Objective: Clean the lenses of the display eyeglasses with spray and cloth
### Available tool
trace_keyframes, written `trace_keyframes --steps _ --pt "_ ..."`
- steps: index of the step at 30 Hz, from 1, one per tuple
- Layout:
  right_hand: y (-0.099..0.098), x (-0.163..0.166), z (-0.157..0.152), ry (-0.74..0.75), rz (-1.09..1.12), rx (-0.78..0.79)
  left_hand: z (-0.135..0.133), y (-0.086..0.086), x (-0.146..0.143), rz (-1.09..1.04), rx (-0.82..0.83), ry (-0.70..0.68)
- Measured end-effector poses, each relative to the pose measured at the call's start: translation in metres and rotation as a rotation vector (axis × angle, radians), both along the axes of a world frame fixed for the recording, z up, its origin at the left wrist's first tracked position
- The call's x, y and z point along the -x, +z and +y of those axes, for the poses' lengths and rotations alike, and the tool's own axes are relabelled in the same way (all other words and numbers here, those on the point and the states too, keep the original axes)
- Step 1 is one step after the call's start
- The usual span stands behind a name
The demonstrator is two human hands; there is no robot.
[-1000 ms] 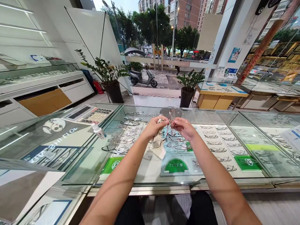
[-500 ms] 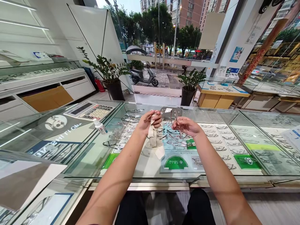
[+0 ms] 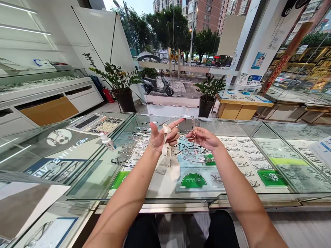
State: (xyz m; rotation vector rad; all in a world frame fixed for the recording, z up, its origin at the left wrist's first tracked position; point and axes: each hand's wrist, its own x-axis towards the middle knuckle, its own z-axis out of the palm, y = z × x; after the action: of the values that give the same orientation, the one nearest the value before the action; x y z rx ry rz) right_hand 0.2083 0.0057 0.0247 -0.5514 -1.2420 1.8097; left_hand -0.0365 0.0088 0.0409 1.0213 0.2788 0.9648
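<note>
My right hand [image 3: 204,138] pinches a thin-framed pair of glasses [image 3: 192,128] and holds it up above the glass counter [image 3: 232,127]. My left hand [image 3: 164,136] is beside it with the thumb and index finger stretched out. Its lower fingers curl around a pale cleaning cloth [image 3: 168,156], which hangs down from the palm. The index fingertip reaches toward the top of the glasses. Both hands hover over rows of spectacle frames [image 3: 240,155] laid out inside the case.
A small white bottle [image 3: 108,142] stands on the counter left of my hands, with a calculator [image 3: 96,124] behind it. A loose pair of glasses [image 3: 121,160] lies on the glass. Potted plants [image 3: 121,86] and a glass shopfront stand beyond the counter.
My left hand has let go of the glasses and opened its thumb and index finger, keeping the cloth. The right hand still holds the glasses, slightly higher than a second ago.
</note>
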Motion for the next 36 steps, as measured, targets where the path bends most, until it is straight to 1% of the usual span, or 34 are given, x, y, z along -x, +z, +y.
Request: trace_keyframes --steps 4,7,9,11,14,16,21,27,29,32,34,36 --pt "-0.003 0.000 0.001 0.017 -0.003 0.001 0.000 0.002 0.001 -0.010 -0.001 -0.010" --pt "-0.003 -0.001 0.000 -0.015 0.010 0.005 -0.001 0.004 0.001 -0.035 -0.015 -0.006" --pt "-0.002 -0.001 0.001 -0.044 0.037 -0.003 -0.001 0.005 0.000 -0.008 -0.052 0.003" --pt "-0.001 -0.002 0.001 -0.070 0.071 -0.021 -0.001 0.003 -0.002 0.093 -0.131 -0.020" --pt "0.004 -0.001 0.000 -0.112 0.096 -0.051 -0.002 -0.002 -0.007 0.315 -0.298 -0.105" --pt "0.007 -0.001 -0.001 -0.136 0.093 -0.074 -0.003 -0.005 -0.010 0.414 -0.366 -0.128" --pt "0.011 0.001 -0.003 -0.204 0.110 -0.100 -0.005 -0.006 -0.014 0.491 -0.377 -0.066" --pt "0.008 0.001 0.000 -0.358 0.177 -0.158 0.001 -0.008 -0.013 0.631 -0.361 -0.022" --pt "0.008 0.002 0.001 -0.382 0.181 -0.159 0.001 -0.008 -0.011 0.626 -0.354 -0.033" --pt "0.008 -0.001 0.003 -0.416 0.203 -0.138 0.003 -0.004 -0.007 0.530 -0.333 -0.012" --pt "0.008 -0.005 0.004 -0.436 0.227 -0.130 0.003 0.001 -0.003 0.424 -0.282 0.061" --pt "0.007 -0.009 0.006 -0.442 0.235 -0.131 -0.001 0.010 0.001 0.303 -0.182 0.177"
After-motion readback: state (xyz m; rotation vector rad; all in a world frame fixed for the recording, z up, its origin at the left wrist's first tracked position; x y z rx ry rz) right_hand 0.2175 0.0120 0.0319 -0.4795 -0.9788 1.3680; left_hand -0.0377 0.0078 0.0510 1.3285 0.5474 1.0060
